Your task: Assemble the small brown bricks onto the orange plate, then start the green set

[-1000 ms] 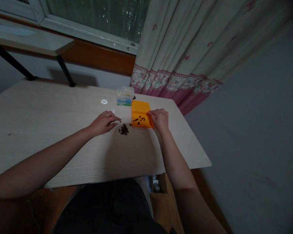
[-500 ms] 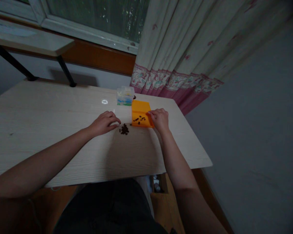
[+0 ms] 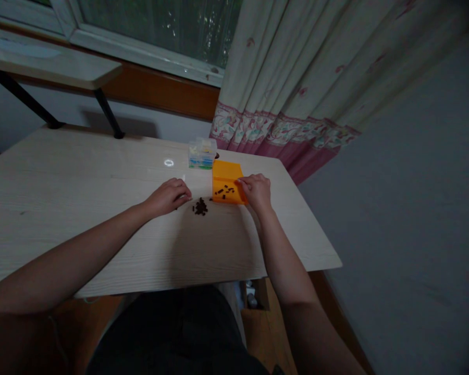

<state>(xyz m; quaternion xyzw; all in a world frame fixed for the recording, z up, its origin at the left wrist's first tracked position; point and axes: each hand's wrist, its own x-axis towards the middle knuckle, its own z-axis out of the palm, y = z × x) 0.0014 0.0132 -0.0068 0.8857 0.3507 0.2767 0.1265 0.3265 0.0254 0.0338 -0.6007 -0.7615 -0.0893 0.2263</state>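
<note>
Dark pieces: loose pile mid-frame on the tabletop, no single long axis | just right of and slightly below my nearer left grip, closure I cannot tell | right grip: at orange tray's right side, closure unclear

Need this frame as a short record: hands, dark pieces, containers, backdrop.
left hand: fingertips beside the pile; whether they pinch a piece is unclear
right hand: gripping the orange tray's right side
pile of dark pieces: on the table, between left hand and tray
tray contents: several dark pieces
clear box: behind tray, to its left
backdrop: curtain, window
</note>
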